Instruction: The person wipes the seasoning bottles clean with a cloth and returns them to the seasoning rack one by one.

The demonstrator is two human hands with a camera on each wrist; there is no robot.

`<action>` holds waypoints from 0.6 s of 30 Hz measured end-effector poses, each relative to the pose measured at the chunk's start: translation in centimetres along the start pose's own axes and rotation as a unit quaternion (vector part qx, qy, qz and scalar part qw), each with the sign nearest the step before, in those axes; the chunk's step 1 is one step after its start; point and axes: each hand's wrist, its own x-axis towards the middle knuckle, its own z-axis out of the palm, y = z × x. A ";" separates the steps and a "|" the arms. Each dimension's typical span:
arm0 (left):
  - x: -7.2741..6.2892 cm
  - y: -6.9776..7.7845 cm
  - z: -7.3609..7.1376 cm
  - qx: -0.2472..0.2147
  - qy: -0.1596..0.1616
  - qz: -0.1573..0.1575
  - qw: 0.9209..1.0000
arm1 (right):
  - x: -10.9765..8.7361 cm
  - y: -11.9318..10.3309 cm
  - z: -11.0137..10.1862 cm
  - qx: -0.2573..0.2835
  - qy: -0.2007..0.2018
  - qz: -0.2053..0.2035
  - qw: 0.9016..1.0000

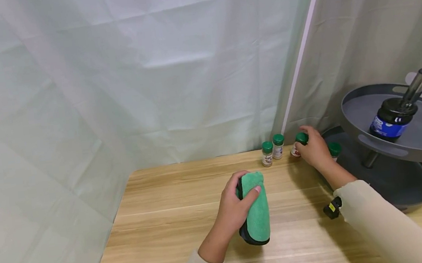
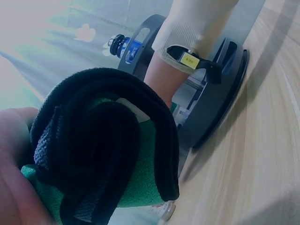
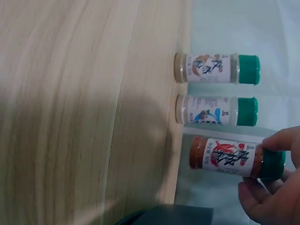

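My left hand (image 1: 232, 210) grips a rolled green towel (image 1: 259, 217) with black edging, held over the table; its rolled end faces the left wrist view. At the table's back edge, my right hand (image 1: 316, 150) pinches the green cap of a spice jar (image 3: 229, 157) between thumb and fingers. Reddish-brown contents show through this jar, and its label has a red picture. Beside it stand two more green-capped spice jars, one with a brownish picture (image 3: 208, 69) and one with a blue picture (image 3: 208, 110). The jars are upright in the head view.
On the right stands a grey two-tier round tray (image 1: 353, 111). Its upper tier carries a dark jar with a blue label (image 1: 389, 126). Another green-capped jar (image 1: 335, 149) is partly hidden behind my right forearm. A pale curtain (image 1: 190, 86) hangs behind the wooden table (image 1: 166, 223).
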 end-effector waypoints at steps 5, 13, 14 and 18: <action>0.0 0.0 0.0 -0.002 0.000 -0.002 1.000 | -0.8 -0.4 -0.3 0.064 0.007 0.008 0.998; 0.1 -0.1 -0.1 -0.003 0.003 -0.002 1.000 | -2.3 -1.0 -0.7 0.171 0.026 0.035 0.984; 0.1 -0.1 -0.1 -0.001 0.004 -0.003 1.000 | -2.5 -1.1 -0.7 0.181 0.027 0.039 0.982; 0.1 -0.1 -0.1 0.006 0.008 -0.007 1.000 | -3.4 -1.3 -0.8 0.225 0.028 0.041 0.973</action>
